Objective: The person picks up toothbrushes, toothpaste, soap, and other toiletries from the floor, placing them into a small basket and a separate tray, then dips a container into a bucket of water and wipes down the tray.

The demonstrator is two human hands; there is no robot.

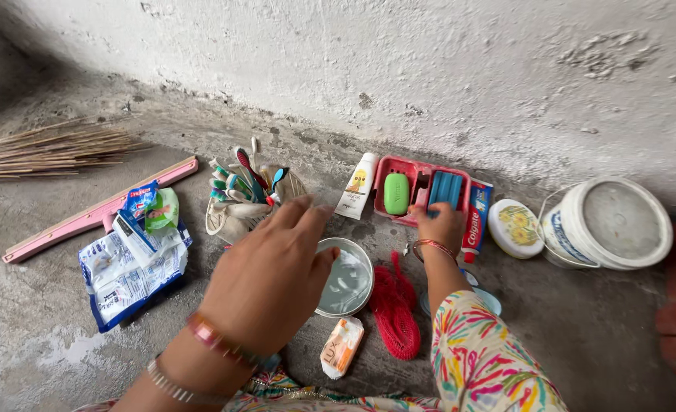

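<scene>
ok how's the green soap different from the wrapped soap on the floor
The green soap is bare; the wrapped soap sits in an orange and white packet. The green soap stands in the red tray by the wall; the wrapped soap lies flat on the floor, nearer the person. Both are small bars, untouched by either hand.

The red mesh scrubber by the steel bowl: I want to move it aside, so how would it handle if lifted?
The red mesh scrubber looks like soft netting lying flat, so probably floppy and light. Unlikely to roll; its mesh might snag.
</scene>
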